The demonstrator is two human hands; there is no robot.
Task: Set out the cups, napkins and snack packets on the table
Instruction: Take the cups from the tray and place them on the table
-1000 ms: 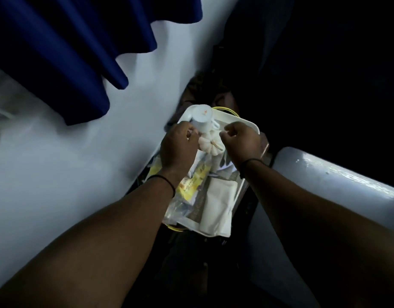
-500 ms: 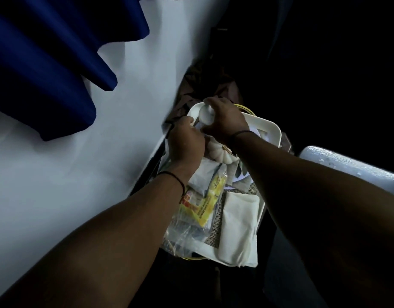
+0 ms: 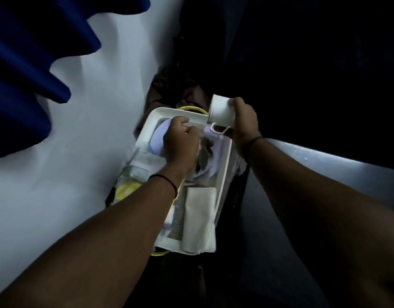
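A white tray [image 3: 160, 112] lies low in the dark gap beside the white table [image 3: 58, 185]. My right hand [image 3: 245, 123] is shut on a white cup [image 3: 221, 112], held tilted on its side above the tray's far right corner, handle pointing down. My left hand [image 3: 180, 141] rests inside the tray with its fingers curled, next to a pale round object [image 3: 157, 138]; whether it grips anything is hidden. A folded white napkin [image 3: 198, 218] lies at the tray's near end. Clear and yellow snack packets [image 3: 129, 185] sit along its left side, partly under my forearm.
A dark blue curtain [image 3: 24, 74] hangs over the table's far left. A grey ledge [image 3: 325, 165] runs along the right, behind my right arm. A yellow cord [image 3: 191, 108] shows under the tray's far edge. The surroundings beyond are dark.
My right hand has lifted the white cup off the tray and carried it right, tipping it sideways. My left hand stayed in the tray, shifted slightly toward the middle.
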